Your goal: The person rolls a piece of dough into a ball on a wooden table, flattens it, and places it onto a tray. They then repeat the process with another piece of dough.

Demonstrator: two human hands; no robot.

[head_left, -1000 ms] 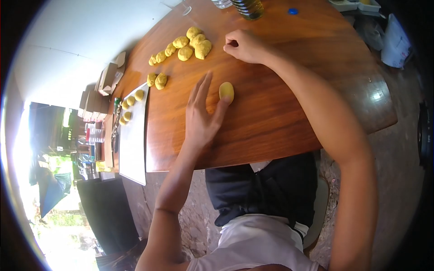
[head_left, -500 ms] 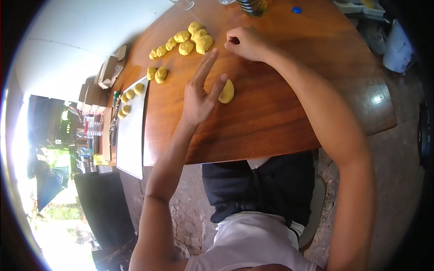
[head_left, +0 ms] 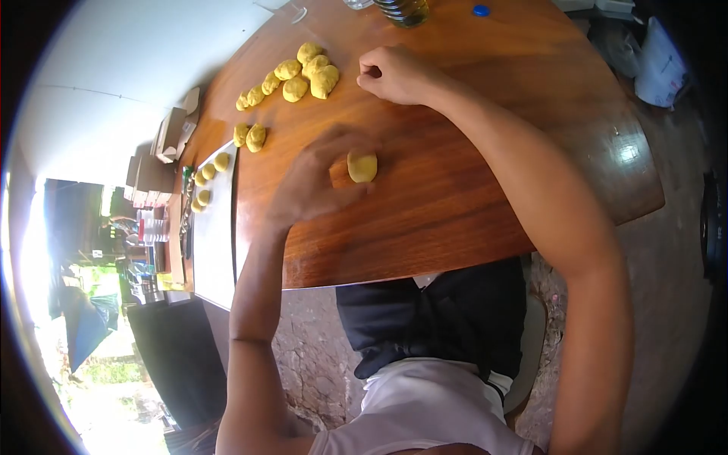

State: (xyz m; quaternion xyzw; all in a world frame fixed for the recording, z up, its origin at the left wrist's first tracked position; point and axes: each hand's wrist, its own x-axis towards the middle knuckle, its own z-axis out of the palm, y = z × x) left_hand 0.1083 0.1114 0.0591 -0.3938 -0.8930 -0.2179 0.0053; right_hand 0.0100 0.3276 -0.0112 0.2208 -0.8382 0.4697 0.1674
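Note:
Around a yellow dough piece (head_left: 362, 167) on the wooden table (head_left: 425, 205), my left hand (head_left: 322, 178) is curved, its thumb and fingers at the dough's edges; the fingers are blurred. My right hand (head_left: 394, 74) is curled into a loose fist above the table, farther up, and nothing shows in it. Left of it lies a group of several yellow dough lumps (head_left: 294, 89). Two more lumps (head_left: 255, 138) lie near the corner of a white board (head_left: 215, 243), which bears several smooth dough balls (head_left: 221, 161).
At the table's far edge stand a bottle of liquid (head_left: 403, 10) and clear glassware. A blue cap (head_left: 481, 10) lies nearby. Cardboard boxes (head_left: 171, 135) are at the left, and a white bag (head_left: 658, 68) is at the right.
My left hand has moved left and down and curved around the dough piece, which has shifted slightly left. The whole view has shifted a little. My right hand stays curled.

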